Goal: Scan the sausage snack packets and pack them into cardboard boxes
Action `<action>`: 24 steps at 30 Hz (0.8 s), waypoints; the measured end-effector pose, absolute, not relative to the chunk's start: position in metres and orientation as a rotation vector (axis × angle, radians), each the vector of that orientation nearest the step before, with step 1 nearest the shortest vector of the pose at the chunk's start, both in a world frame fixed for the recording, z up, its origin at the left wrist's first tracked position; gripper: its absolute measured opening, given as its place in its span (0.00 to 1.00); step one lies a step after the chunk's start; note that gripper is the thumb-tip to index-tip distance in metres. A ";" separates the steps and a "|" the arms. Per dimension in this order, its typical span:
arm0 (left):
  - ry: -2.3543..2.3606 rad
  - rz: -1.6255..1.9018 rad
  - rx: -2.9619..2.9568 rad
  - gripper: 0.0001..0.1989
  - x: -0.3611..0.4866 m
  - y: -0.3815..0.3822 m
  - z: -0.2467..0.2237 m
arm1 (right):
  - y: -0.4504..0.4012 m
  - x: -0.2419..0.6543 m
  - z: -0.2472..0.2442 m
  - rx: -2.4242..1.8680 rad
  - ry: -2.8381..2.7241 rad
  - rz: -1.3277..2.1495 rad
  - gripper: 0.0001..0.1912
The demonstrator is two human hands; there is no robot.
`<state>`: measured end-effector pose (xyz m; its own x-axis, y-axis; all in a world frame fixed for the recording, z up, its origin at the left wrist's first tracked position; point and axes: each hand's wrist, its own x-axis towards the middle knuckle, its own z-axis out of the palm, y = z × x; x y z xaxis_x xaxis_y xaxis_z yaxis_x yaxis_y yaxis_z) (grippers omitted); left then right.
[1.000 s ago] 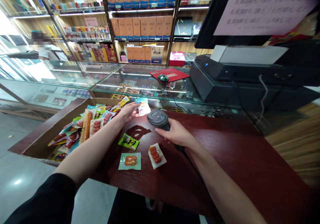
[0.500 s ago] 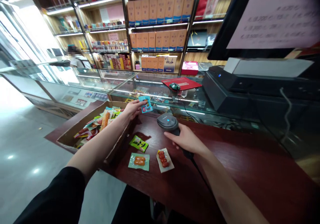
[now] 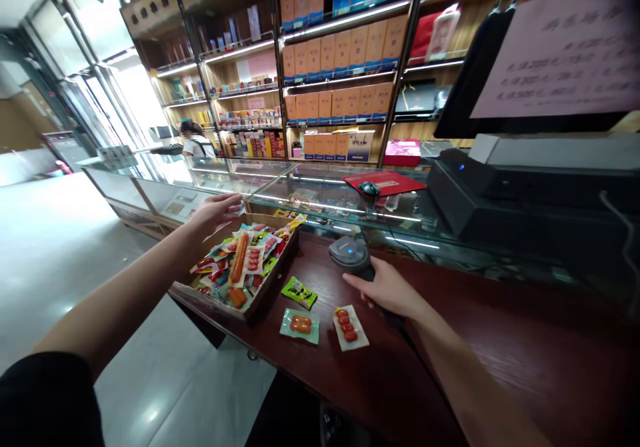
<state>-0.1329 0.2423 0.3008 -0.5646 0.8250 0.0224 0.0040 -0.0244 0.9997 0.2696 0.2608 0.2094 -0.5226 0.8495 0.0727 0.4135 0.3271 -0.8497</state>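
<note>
Swung over to the far left side of the cardboard box [image 3: 276,279], with left hand [image 3: 216,212] raised, fingers stretched and nothing visibly pinched, and with the blue packet of a moment ago out of sight.

Nearest, on the dark red desk [image 3: 480,360] just right of the box, shows a pale green packet [image 3: 300,326], glossy and clear, over plump orange-brown sausage pieces. Farther right of the box, lies tilted as a cream packet [image 3: 351,328], with a row of shiny red rounds and a yellow corner. Slightly deeper, beside the box, sits as a bright green packet [image 3: 299,292] with dark print.

Inside the box, heaped with mixed packets [image 3: 253,259], among them a long orange sausage.

Right of the box, above the desk, wrapped by right hand [image 3: 393,287] in a closed grip: a scanner [image 3: 349,252], dark grey, with broad rounded head, lit blue spot and black cable.

Beyond the box, spreads as a glass counter [image 3: 325,190], with red mat [image 3: 395,182] and dark mouse [image 3: 369,188] to the right. Farthest, behind the box, rises as shelves of orange boxes [image 3: 345,104], with a person [image 3: 196,142] off left.
</note>
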 end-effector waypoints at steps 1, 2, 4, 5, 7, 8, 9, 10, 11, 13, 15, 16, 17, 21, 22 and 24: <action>1.620 1.635 0.891 0.15 -0.128 0.243 0.296 | 0.260 0.269 0.210 -1.099 -2.079 1.112 0.17; 1.612 1.605 0.904 0.16 -0.121 0.246 0.291 | 0.259 0.269 0.211 -1.092 -2.078 1.115 0.16; 1.590 1.528 0.928 0.18 -0.103 0.253 0.278 | 0.257 0.268 0.213 -1.087 -2.075 1.127 0.16; 1.577 1.485 0.940 0.19 -0.091 0.258 0.270 | 0.257 0.269 0.214 -1.090 -2.072 1.133 0.16; 1.542 1.412 0.974 0.20 -0.065 0.269 0.255 | 0.257 0.270 0.215 -1.106 -2.060 1.148 0.16; 1.525 1.376 0.994 0.19 -0.050 0.275 0.247 | 0.258 0.272 0.216 -1.113 -2.050 1.155 0.16; 1.514 1.339 1.007 0.19 -0.035 0.281 0.239 | 0.259 0.274 0.217 -1.118 -2.037 1.159 0.16; 1.501 1.297 1.013 0.19 -0.019 0.286 0.231 | 0.261 0.276 0.217 -1.123 -2.020 1.160 0.16; 1.485 1.255 1.018 0.19 -0.004 0.292 0.222 | 0.262 0.278 0.218 -1.132 -2.000 1.159 0.16; 1.436 1.156 1.038 0.20 0.028 0.302 0.206 | 0.266 0.284 0.220 -1.163 -1.955 1.152 0.16; 1.380 1.075 1.087 0.19 0.057 0.310 0.190 | 0.269 0.290 0.222 -1.206 -1.914 1.136 0.16; 1.352 1.042 1.115 0.18 0.069 0.312 0.183 | 0.270 0.293 0.224 -1.219 -1.900 1.131 0.15; 1.323 1.009 1.143 0.18 0.080 0.314 0.177 | 0.271 0.295 0.225 -1.224 -1.887 1.128 0.15; 1.238 0.830 1.330 0.16 0.103 0.308 0.161 | 0.276 0.305 0.229 -1.254 -1.828 1.137 0.15; 1.215 0.759 1.446 0.15 0.103 0.303 0.161 | 0.278 0.306 0.229 -1.277 -1.814 1.134 0.15; 1.113 0.589 1.742 0.12 0.100 0.293 0.165 | 0.281 0.310 0.228 -1.318 -1.791 1.126 0.15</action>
